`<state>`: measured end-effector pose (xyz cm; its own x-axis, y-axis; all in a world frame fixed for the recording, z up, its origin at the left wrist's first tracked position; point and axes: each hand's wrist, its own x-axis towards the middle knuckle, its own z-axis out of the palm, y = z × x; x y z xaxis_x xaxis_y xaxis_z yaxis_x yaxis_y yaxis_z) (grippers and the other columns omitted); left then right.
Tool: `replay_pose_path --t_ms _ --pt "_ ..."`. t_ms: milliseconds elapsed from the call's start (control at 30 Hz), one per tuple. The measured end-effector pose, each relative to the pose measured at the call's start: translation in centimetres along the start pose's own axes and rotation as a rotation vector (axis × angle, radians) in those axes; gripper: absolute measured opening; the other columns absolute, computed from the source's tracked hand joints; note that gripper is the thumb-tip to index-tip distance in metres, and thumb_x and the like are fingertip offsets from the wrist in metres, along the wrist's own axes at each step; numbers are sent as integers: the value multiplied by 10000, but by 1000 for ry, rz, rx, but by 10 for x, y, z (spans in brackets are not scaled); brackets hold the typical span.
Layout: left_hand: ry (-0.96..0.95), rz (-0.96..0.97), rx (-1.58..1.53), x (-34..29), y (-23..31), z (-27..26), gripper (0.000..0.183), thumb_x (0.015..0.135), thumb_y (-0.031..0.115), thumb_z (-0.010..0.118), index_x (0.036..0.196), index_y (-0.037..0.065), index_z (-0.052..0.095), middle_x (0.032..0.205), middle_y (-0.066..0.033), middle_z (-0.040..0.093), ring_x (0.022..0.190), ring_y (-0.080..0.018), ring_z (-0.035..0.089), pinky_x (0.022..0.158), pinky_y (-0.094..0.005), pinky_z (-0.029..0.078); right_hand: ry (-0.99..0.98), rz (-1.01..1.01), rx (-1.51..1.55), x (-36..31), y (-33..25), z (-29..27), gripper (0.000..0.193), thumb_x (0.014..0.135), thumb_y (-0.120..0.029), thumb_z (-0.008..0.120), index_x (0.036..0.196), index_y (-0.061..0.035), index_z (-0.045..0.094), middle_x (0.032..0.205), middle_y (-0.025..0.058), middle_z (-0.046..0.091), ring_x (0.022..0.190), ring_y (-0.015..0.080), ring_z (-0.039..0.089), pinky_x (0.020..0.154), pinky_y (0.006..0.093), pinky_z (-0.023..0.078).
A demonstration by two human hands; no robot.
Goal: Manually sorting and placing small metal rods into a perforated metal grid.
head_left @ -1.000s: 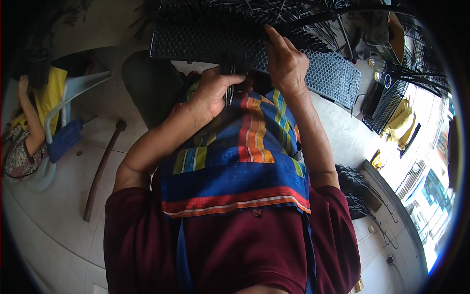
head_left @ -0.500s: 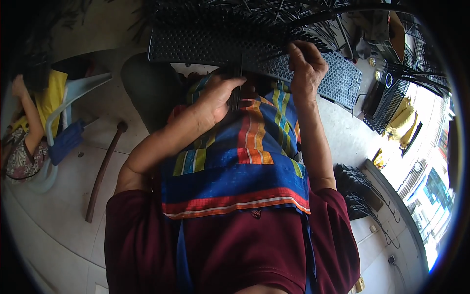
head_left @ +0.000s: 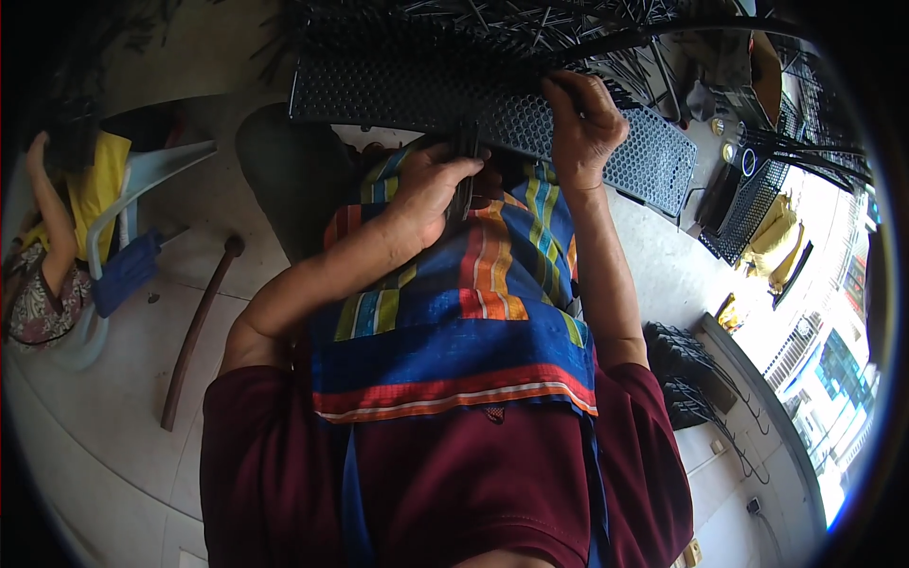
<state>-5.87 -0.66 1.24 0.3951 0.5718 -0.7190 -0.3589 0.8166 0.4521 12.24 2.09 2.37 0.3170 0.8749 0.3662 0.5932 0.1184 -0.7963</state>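
My left hand [head_left: 428, 196] is closed around a bundle of thin dark strips [head_left: 465, 142], held upright above my lap. Over the perforated dark rack [head_left: 658, 156], my right hand [head_left: 589, 133] has its thumb and fingers pinched together. Whatever sits between those fingertips is too small and dark to make out. Rows of short black pieces [head_left: 407, 47] stand up from the holes along the far side of the rack. The rack's nearer right part shows bare round holes.
A dark curved bar [head_left: 682, 26] crosses above the rack. On the left, another person's arm [head_left: 59, 222] shows beside a pale plastic chair [head_left: 104, 232]. A brown rod [head_left: 201, 331] lies on the floor. More perforated racks [head_left: 748, 208] and black hooked pieces [head_left: 696, 360] are at the right.
My right hand has shifted slightly left and away from me over the rack, still pinched. My left hand has turned a little, and the strips' upper ends show more plainly.
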Motion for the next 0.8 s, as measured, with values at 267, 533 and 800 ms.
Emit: replay_pose_path --t_ms 267,533,800 --pt "-1 -44 -45 7 -2 -2 118 828 28 553 923 -19 607 828 -151 649 741 -261 656 658 -372 548 -106 -75 -179 1 -3 7 138 729 11 719 861 -24 701 756 50 647 641 97 605 576 210 470" --pt "15 -34 -104 8 8 2 109 843 39 552 923 -26 585 821 -171 653 712 -275 663 603 -366 545 -174 -99 -208 1 -1 14 150 748 -39 709 898 -48 709 740 73 631 607 150 614 557 247 470" --pt "-23 50 -36 16 16 8 117 840 23 535 917 -28 609 794 -164 663 651 -261 660 560 -352 540 -162 64 -140 -18 -3 5 182 770 -85 687 943 -29 690 712 77 646 607 133 619 564 260 474"
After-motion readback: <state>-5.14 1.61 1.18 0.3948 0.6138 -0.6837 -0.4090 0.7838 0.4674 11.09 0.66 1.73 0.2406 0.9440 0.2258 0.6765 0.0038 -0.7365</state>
